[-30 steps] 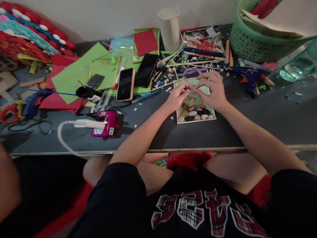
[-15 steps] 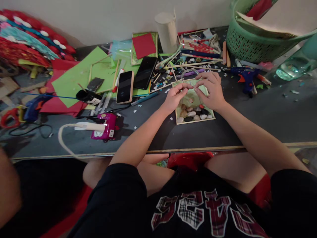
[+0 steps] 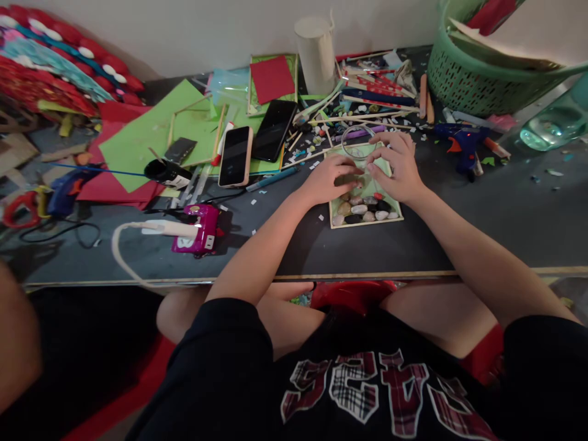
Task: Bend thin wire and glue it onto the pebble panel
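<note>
A dark tabletop (image 3: 505,226) abuts a pale wall (image 3: 197,30). Two phones (image 3: 236,156) lie left of centre; a green basket (image 3: 473,79) stands far right. Near the front edge lies a shallow frame (image 3: 367,224) holding pebbles (image 3: 359,209). Above it, the left hand (image 3: 336,177) and right hand (image 3: 397,164) have bent fingers; whether they grasp anything cannot be told.

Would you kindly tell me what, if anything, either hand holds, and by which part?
It cannot be told: the left hand and right hand are at the framed panel, and no held thing shows clearly.
</note>
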The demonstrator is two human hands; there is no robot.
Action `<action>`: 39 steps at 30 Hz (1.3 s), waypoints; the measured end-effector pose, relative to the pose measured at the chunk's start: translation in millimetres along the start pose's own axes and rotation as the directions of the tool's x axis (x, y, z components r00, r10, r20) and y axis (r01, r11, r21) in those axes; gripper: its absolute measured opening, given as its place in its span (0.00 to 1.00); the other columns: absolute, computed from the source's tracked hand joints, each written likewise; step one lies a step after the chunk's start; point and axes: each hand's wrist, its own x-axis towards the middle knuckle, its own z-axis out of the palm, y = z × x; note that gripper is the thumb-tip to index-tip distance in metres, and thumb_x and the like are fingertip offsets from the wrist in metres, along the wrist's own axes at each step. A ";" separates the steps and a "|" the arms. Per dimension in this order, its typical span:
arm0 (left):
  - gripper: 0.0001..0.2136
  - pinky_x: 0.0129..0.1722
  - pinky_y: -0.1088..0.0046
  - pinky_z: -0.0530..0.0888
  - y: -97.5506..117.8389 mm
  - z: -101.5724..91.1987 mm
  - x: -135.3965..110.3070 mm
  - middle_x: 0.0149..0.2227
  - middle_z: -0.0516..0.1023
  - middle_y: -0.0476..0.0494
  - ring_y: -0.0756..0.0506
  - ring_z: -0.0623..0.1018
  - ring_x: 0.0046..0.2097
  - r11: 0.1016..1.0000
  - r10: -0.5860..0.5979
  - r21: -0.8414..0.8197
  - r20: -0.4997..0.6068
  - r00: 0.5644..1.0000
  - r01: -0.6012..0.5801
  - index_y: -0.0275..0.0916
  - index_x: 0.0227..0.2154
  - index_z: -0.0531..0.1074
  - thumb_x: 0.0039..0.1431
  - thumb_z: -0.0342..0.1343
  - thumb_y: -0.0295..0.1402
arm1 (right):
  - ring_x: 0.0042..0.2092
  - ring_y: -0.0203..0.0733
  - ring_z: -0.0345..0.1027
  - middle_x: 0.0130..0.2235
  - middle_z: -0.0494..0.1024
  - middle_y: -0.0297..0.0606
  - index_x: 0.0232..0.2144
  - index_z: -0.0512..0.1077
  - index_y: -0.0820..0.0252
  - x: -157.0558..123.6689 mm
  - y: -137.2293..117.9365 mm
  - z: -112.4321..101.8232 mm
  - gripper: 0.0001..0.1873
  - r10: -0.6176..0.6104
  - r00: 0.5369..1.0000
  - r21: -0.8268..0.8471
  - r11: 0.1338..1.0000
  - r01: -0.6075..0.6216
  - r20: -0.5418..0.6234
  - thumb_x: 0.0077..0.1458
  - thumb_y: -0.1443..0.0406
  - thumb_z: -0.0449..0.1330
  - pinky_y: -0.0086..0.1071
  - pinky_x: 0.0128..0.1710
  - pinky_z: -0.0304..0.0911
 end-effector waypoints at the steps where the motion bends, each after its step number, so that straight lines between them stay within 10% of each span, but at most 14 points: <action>1: 0.12 0.60 0.55 0.72 0.2 0.3 0.9 0.50 0.82 0.38 0.37 0.78 0.57 1.000 0.003 0.012 0.035 0.999 -0.004 0.42 0.47 0.83 0.68 0.60 0.40 | 0.62 0.63 0.63 0.58 0.75 0.46 0.38 0.77 0.50 -0.4 0.7 0.6 0.24 0.002 1.000 -0.001 1.000 -0.002 0.006 0.68 0.42 0.51 0.68 0.64 0.54; 22: 0.15 0.50 0.66 0.77 -1.4 -12.7 -4.5 0.39 0.86 0.42 0.44 0.82 0.46 0.960 -0.034 -0.272 0.106 0.994 0.061 0.41 0.27 0.83 0.64 0.58 0.41 | 0.60 0.60 0.65 0.56 0.76 0.44 0.38 0.78 0.52 0.7 -0.7 -3.3 0.28 -0.014 0.999 -0.039 0.999 0.016 0.053 0.69 0.42 0.48 0.63 0.63 0.55; 39: 0.09 0.60 0.58 0.71 5.7 -15.1 2.0 0.48 0.84 0.40 0.40 0.79 0.53 0.988 0.031 -0.157 0.244 0.969 0.007 0.44 0.38 0.85 0.66 0.59 0.34 | 0.59 0.60 0.65 0.54 0.77 0.43 0.36 0.77 0.50 0.2 -2.7 1.1 0.20 -0.007 0.997 -0.005 1.000 0.007 0.071 0.67 0.46 0.54 0.60 0.63 0.56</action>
